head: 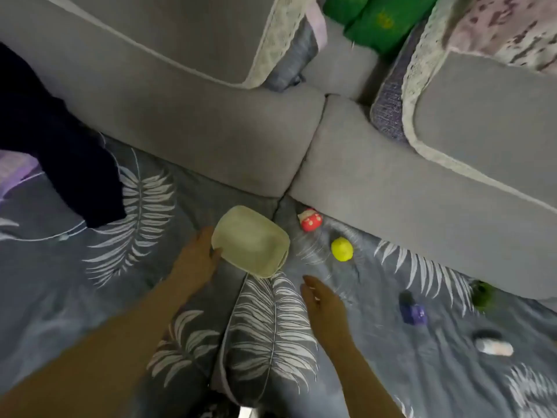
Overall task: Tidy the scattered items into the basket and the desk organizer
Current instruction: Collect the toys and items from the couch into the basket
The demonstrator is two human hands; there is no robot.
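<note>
Cream basket point(251, 241); grey bedsheet point(422, 372), white feather print; red white-spotted toy point(311, 220); yellow ball point(342, 249).

Dim, flat indoor light, soft motion blur throughout, wide-angle bending at the edges

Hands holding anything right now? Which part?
Left hand grips the cream basket at its near-left rim. Right hand is open, holding nothing.

One head-worn wide-angle view looks steeply down, close over the bed point(391, 372), facing grey cushions point(211, 131) at top.
</note>
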